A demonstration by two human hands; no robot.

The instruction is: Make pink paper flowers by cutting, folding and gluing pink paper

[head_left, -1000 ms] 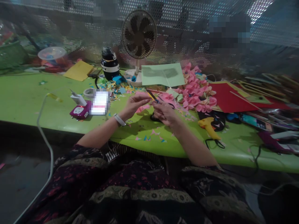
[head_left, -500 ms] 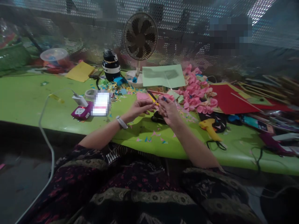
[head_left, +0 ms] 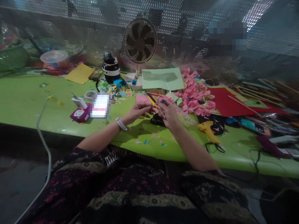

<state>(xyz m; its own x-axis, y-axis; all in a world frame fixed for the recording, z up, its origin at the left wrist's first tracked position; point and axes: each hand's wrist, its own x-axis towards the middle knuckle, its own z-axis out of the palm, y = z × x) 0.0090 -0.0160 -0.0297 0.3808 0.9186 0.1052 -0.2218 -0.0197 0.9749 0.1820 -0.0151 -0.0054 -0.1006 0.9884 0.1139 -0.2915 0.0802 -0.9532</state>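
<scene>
Head view: I see the right hand (head_left: 170,115) gripping the yellow-and-black tool (head_left: 152,99), which slants forward-left from its fingertips; right is nearer. Left hand (head_left: 137,112): fingertips pinched just beside it, can't tell on what.

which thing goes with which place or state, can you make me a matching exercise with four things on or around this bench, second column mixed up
Column one
1. white watch
2. fan
3. glue gun
4. pink paper pieces

Column two
A. yellow, lying to the right of the right hand
B. heaped beside the pale green sheet
C. strapped around the wrist of the left hand
D. upright, next to the black bottle

Right pairs
1-C, 2-D, 3-A, 4-B
</scene>
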